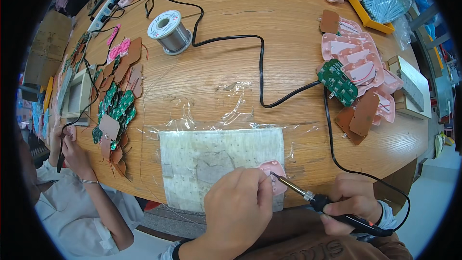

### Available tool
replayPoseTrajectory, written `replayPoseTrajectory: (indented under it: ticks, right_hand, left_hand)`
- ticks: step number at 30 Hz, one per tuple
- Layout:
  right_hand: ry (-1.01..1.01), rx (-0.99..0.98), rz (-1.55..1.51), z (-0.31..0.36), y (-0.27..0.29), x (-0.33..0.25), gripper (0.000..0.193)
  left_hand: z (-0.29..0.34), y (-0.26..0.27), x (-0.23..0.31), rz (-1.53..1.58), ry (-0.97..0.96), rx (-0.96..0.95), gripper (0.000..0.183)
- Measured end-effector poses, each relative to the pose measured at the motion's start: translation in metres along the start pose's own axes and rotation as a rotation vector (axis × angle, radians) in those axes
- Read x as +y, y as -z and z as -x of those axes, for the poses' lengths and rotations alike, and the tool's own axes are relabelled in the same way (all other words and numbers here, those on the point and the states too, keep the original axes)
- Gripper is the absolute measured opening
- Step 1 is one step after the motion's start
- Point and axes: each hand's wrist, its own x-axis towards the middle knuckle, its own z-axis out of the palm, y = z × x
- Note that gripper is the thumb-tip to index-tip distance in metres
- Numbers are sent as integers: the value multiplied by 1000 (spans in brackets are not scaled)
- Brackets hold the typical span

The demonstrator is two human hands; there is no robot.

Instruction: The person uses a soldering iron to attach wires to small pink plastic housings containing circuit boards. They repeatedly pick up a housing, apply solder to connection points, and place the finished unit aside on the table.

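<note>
My right hand is wrapped round the black handle of a soldering iron. Its metal tip reaches left and down into a small pink plastic shell, near the right edge of a worn whitish mat. At that shell's left side is my left hand, its fingers pinched together close to the iron's tip. The back of the hand hides what lies between them. A fine wire runs from around the solder spool down past the mat's left side toward my left wrist.
The iron's black cord winds across the table. Right lie pink shells, a green circuit board and brown boards. Left are piled green boards and a co-worker's hands. A yellow tray stands far right.
</note>
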Motion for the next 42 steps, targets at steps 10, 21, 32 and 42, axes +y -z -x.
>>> replayPoseTrajectory:
  ticks: [10,21,32,42]
  right_hand:
    - [-22,119,26,16,11,-3,29]
    - [-88,396,47,36,4,10,26]
    - [-200,363,89,42,9,17,29]
    - [-33,455,-200,1,-5,-14,50]
  left_hand:
    - [-6,26,11,-22,-111,100,8]
    - [-149,80,0,-44,-224,236,31]
    - [-68,178,-156,-901,413,493,44]
    - [-15,154,-77,686,40,330,14]
